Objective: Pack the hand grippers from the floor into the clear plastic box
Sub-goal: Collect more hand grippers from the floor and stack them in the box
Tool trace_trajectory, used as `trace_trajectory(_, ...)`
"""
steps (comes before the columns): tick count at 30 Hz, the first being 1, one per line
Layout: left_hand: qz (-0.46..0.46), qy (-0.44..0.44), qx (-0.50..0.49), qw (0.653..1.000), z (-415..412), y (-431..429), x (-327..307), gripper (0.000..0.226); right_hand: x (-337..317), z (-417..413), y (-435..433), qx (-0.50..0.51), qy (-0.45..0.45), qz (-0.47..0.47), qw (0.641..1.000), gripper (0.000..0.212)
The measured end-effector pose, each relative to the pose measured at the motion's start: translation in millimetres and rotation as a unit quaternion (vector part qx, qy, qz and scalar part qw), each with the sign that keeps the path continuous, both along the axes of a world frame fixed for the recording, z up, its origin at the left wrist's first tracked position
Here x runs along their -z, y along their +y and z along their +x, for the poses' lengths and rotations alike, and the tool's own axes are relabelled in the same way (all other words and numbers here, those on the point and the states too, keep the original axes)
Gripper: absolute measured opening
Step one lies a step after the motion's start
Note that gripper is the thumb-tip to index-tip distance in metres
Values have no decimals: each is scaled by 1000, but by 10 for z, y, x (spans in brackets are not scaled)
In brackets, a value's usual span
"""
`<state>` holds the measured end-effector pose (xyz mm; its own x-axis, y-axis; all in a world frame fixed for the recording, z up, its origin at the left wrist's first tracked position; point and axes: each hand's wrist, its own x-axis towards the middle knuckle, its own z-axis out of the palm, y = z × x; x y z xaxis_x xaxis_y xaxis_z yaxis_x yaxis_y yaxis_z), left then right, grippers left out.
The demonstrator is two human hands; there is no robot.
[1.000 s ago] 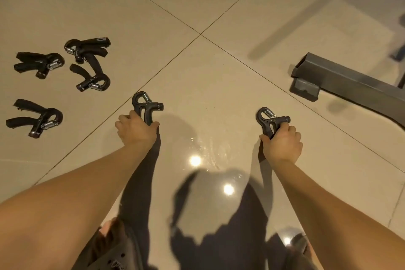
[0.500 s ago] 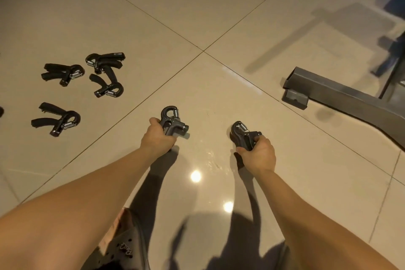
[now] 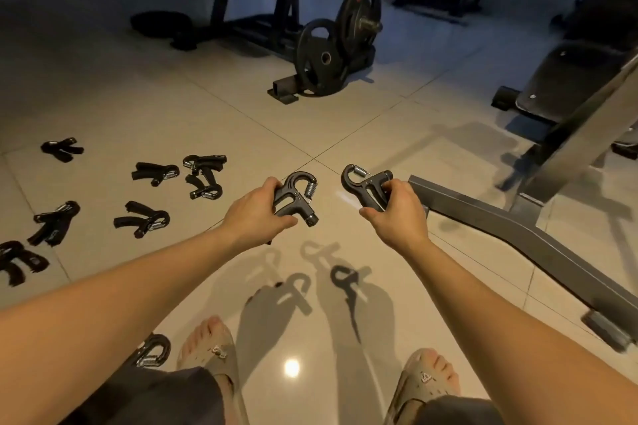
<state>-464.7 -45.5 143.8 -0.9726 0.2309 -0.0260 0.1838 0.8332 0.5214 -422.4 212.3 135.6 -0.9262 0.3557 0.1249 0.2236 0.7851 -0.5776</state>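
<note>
A black gripper [image 3: 297, 197] is held in the left hand [image 3: 253, 217], whose fingers are curled round its handles, with the spring end pointing far. A second gripper [image 3: 364, 183] is clasped in the same way in the right hand [image 3: 397, 214]. Both are carried above the floor [image 3: 345, 128], near each other but apart. Several loose grippers [image 3: 155, 173] are scattered on the tiles at the left, and another gripper [image 3: 152, 352] is seen just beside the left sandal [image 3: 207, 345]. A weight plate [image 3: 319, 57] is propped far off. A grey frame [image 3: 500, 228] lies at the right.

A weight plate [image 3: 322, 57] leans against a rack [image 3: 286, 3] beyond a bench [image 3: 573, 79].
</note>
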Motion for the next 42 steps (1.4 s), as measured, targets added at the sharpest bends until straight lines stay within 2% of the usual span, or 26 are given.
trace_trajectory(3, -22, 12, 37, 999, 409, -83, -390, 46, -378, 477, -73, -20, 13, 17, 1000, 58)
trace_trajectory(8, -73, 2, 135, 988, 1183, -242, -875, 52, -930, 1449, -243, -58, 5, 23, 998, 57)
trace_trajectory(12, -137, 55, 217, 965, 1953, -328, -1160, 54, -1268, 2305, -394, -81, 7, 25, 996, 54)
trace_trajectory(18, -186, 102, 312, 926, 2983, -305, -1422, 35, -1551, 3436, -559, -75, 2, 36, 997, 55)
trace_trajectory(22, -167, 130, 332, 919, 3512, -277, -1426, 36, -1595, 4131, -619, -48, -12, 41, 998, 60)
trace_trajectory(28, -139, 235, 342, 899, 4126, -145, -1234, 37, -1643, 5035, -640, -21, -41, 50, 998, 62)
trace_trajectory(34, -75, 296, 366, 879, 4612, 193, -1146, 48, -1775, 5824, -532, 26, -66, 46, 996, 54)
trace_trajectory(38, -81, 322, 422, 843, 4829, 523, -1136, 61, -1871, 6294, -416, 53, -71, 32, 996, 47)
trace_trajectory(42, -88, 350, 461, 811, 5058, 887, -1139, 60, -1882, 6688, -243, 80, -82, 24, 993, 41)
